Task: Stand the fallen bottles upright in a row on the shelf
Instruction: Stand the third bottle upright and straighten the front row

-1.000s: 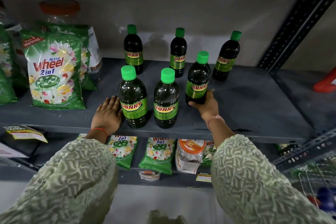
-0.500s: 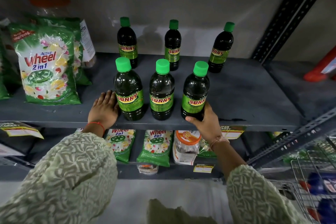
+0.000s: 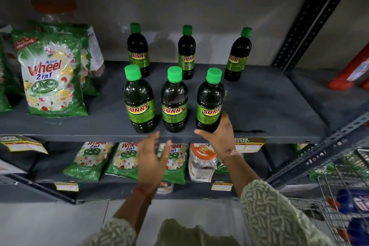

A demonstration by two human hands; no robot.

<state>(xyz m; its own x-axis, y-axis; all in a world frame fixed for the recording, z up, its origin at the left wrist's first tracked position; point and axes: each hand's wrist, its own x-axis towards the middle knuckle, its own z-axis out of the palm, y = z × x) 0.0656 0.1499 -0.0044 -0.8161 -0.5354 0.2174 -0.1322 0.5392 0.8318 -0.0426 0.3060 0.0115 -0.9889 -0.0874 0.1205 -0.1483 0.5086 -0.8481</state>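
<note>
Six dark green plastic bottles with bright green caps and "SUNNY" labels stand upright on the grey metal shelf (image 3: 269, 106): a back row of three (image 3: 138, 50) (image 3: 186, 52) (image 3: 238, 54) near the wall and a front row of three at the shelf's near edge. No bottle lies on its side in view, so the standing-up appears finished; what seems left is only the squaring of the front row and letting go. The front left bottle (image 3: 139, 99) and front middle bottle (image 3: 174, 100) stand free, close together but apart. The person's right hand (image 3: 217, 136) is wrapped around the base of the front right bottle (image 3: 209, 100), thumb across the front, fingers behind it. The left hand (image 3: 152, 158) hangs open in the air below the shelf edge, fingers spread, touching nothing. Green "Wheel 2 in 1" detergent pouches (image 3: 52, 74) stand to the left on the same shelf.

Compared with half a second ago, the left hand has left the shelf surface beside the front left bottle and dropped below the edge, while the right hand keeps its hold on the same bottle, now level with its neighbours.
</note>
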